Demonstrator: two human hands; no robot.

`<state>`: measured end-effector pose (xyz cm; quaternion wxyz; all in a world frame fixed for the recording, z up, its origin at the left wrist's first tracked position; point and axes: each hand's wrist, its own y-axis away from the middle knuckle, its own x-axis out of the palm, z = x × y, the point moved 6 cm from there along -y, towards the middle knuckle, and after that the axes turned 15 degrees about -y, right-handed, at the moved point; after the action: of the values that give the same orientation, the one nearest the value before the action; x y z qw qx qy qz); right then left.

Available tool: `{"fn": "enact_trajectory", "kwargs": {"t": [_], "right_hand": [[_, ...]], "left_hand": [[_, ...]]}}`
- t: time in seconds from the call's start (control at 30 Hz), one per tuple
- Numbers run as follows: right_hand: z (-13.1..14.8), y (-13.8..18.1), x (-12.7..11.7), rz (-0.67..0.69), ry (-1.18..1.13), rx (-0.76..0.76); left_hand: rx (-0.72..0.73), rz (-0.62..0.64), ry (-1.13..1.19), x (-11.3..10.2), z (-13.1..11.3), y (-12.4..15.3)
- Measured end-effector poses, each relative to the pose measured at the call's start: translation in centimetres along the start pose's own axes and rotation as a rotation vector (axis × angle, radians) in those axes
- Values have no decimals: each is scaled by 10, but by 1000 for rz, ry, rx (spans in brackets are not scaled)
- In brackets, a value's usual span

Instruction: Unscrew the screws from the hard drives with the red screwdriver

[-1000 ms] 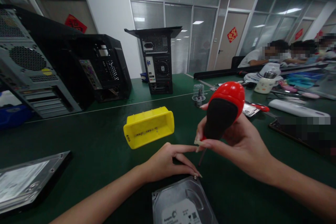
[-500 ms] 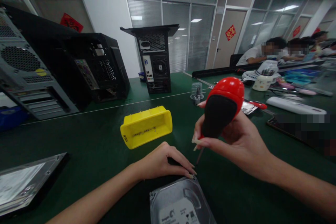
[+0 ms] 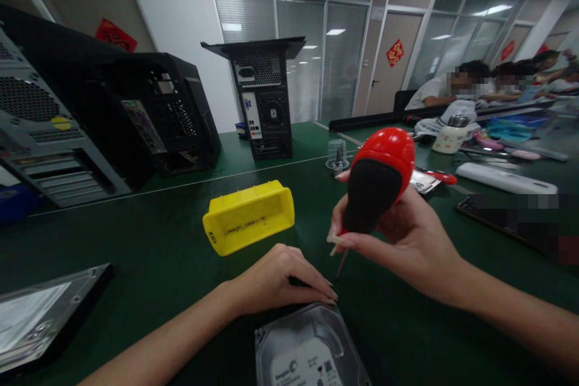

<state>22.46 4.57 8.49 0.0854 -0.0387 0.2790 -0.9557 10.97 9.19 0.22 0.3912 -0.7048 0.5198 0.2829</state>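
Note:
My right hand [image 3: 402, 247] is wrapped round the red and black handle of a screwdriver [image 3: 377, 184], its thin shaft slanting down toward the left fingertips. My left hand [image 3: 283, 277] has thumb and fingers pinched together at the far right corner of a silver hard drive [image 3: 296, 347]. Whatever sits between those fingertips is too small to make out. The drive lies label side up on the green table at the bottom edge of view. Beyond my left hand, a yellow plastic bin [image 3: 251, 217] is tipped with its open side toward me.
A second hard drive [image 3: 45, 316] lies at left. Computer cases [image 3: 265, 102] stand along the back, with more at left. A clear plastic cup [image 3: 337, 154], red-handled pliers [image 3: 436, 176], a white bar [image 3: 506, 178] and a bottle [image 3: 450, 139] are around the right. People sit at far right.
The whole view has shifted slightly. My left fingertips now cover the small shiny bit that showed at the drive's corner. The screwdriver stays in my right hand.

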Motion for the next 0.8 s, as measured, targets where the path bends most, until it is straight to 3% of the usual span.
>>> {"fn": "enact_trajectory", "kwargs": {"t": [0.3, 0.57, 0.8], "right_hand": [[-1, 1, -2, -16, 39, 0], [1, 1, -1, -8, 39, -5], [1, 1, -2, -11, 45, -11]], "left_hand": [[8, 70, -6, 2, -6, -5], [-42, 24, 56, 5, 0, -3], [-38, 67, 76, 4, 1, -2]]}}
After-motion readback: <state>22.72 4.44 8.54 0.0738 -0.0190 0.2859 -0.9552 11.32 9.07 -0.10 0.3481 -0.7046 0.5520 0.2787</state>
